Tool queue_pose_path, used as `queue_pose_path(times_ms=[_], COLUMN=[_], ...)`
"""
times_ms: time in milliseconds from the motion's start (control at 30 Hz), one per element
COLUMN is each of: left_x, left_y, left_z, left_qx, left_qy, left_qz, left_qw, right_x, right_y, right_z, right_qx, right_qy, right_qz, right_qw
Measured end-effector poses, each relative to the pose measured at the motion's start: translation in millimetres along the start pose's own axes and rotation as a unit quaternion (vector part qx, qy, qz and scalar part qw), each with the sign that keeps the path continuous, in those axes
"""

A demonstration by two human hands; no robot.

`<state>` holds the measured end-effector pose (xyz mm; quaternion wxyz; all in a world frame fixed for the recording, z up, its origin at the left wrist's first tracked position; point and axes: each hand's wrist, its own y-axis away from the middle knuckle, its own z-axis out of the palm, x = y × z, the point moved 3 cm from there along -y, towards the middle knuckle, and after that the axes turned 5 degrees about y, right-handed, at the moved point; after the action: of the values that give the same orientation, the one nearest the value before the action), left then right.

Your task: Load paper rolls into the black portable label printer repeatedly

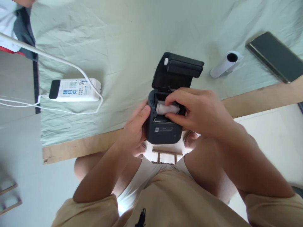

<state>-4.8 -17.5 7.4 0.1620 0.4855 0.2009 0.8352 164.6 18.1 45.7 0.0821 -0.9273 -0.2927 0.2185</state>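
Observation:
A small dark printer-like device (165, 134) is held over the table's front edge, its black lid (175, 71) swung up. My left hand (137, 123) grips the device's left side, thumb on its upper edge. Inside the open compartment lies a white paper roll (167, 109). My right hand (193, 107) reaches in from the right, thumb and index finger closed around the roll's right part. The fingertips hide some of the roll.
On the green cloth (123, 37), a white power bank (75, 90) with a looping white cable (59, 60) lies left. A standing white roll (224, 64) and dark phone (276, 56) are right. The table's wooden edge (82, 146) runs in front.

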Motion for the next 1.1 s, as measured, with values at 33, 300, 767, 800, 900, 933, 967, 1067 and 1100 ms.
queue_pose_path(times_ms=[33, 300, 767, 800, 900, 933, 967, 1067, 1100], left_x=[0.4, -0.6, -2.9, -3.4, -4.2, -3.9, -3.4, -2.1, -1.9], left_y=[0.9, 2.8, -0.4, -1.4, -3.7, -4.0, -4.1, -3.0, -2.4], left_z=[0.7, 1.3, -3.6, -3.5, -0.2, 1.0, 1.9, 2.9, 3.1], left_qx=[0.002, -0.005, -0.006, -0.013, -0.069, -0.085, -0.092, -0.071, -0.062], left_qy=[-0.002, -0.005, 0.039, 0.054, 0.085, 0.09, 0.094, 0.087, 0.083], left_qz=[-0.009, -0.013, -0.003, -0.006, -0.025, -0.027, -0.027, -0.03, -0.032], left_qw=[1.0, 1.0, 0.999, 0.998, 0.994, 0.992, 0.991, 0.993, 0.994], right_x=[0.1, -0.5, 6.9, 12.9, 33.9, 39.5, 43.5, 47.9, 48.3], right_y=[0.0, 0.8, 5.4, 7.0, 11.3, 12.2, 12.8, 13.4, 13.6], right_z=[-0.4, -3.3, -22.3, -22.7, -13.8, -8.4, -3.0, 7.5, 8.7], right_qx=[-0.005, -0.014, 0.045, 0.086, 0.166, 0.168, 0.161, 0.135, 0.134], right_qy=[-0.001, 0.044, -0.229, -0.283, -0.404, -0.425, -0.44, -0.45, -0.441], right_qz=[0.003, -0.02, 0.056, 0.074, 0.159, 0.182, 0.193, 0.165, 0.155], right_qw=[1.0, 0.999, 0.971, 0.952, 0.885, 0.87, 0.862, 0.867, 0.874])
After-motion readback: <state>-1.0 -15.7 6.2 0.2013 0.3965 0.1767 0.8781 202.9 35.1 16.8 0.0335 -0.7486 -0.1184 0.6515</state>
